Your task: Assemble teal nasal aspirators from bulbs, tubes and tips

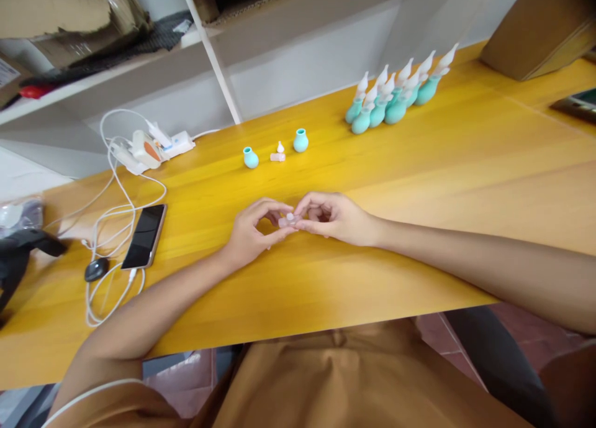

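Between the fingertips of both hands is a small translucent pinkish plastic piece [289, 219], low over the table. My left hand [255, 229] pinches its left end with thumb and fingers. From the right, my right hand [333, 218] grips the other end, thumb and index finger closed on it. Behind the hands stand two open turquoise bulbs, a left bulb [251, 158] that leans a little and an upright right bulb [300, 141]. Between these bulbs lie a small clear pink tube [278, 158] and a small white pointed tip [280, 147].
Several turquoise bulbs with white nozzles [395, 105] stand grouped at the back right. A cardboard box [535, 36] is beyond them. On the left are a phone [144, 236], white cables, a power strip [179, 144] and a black device [23, 254].
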The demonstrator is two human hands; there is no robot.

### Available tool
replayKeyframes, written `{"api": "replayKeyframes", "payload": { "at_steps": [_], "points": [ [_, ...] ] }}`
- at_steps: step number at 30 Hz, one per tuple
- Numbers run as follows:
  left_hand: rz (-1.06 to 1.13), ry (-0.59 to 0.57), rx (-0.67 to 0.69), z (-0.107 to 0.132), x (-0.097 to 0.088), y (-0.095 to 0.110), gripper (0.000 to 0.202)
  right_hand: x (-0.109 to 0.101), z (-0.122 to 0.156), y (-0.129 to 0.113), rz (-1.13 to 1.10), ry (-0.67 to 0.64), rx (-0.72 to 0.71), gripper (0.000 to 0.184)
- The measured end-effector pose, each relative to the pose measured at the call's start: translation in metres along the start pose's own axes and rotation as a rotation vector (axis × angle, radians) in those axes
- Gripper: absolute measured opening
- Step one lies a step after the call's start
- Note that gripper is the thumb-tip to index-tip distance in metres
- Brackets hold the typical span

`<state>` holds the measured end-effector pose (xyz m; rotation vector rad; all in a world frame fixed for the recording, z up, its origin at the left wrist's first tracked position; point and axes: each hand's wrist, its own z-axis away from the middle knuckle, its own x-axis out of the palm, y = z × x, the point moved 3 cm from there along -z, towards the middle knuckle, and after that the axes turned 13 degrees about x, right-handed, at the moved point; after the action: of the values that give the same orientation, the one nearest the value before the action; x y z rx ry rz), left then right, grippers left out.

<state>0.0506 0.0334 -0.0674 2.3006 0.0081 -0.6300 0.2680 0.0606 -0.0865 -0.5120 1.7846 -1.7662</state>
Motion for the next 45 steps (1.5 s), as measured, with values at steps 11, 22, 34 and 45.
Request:
{"api": "replayKeyframes", "payload": {
  "at_steps": [11,22,34,45],
  "points": [
    [0.215,0.181,-0.153,-0.001,0.001,-0.016,0.036,-0.013,0.0,-0.005,0.673,0.005,-0.327,0.022],
    [0.283,0.133,-0.18,0.003,0.003,-0.014,0.035,-0.016,-0.004,-0.004,0.4,0.097,-0.119,0.03],
    [0.248,0.145,-0.116,0.001,0.003,-0.013,0.031,-0.015,-0.003,-0.002,0.35,0.088,-0.048,0.034],
    [0.216,0.166,-0.057,0.0,0.003,-0.011,0.027,-0.015,-0.004,-0.002,0.327,0.084,-0.04,0.035]
  ]
}}
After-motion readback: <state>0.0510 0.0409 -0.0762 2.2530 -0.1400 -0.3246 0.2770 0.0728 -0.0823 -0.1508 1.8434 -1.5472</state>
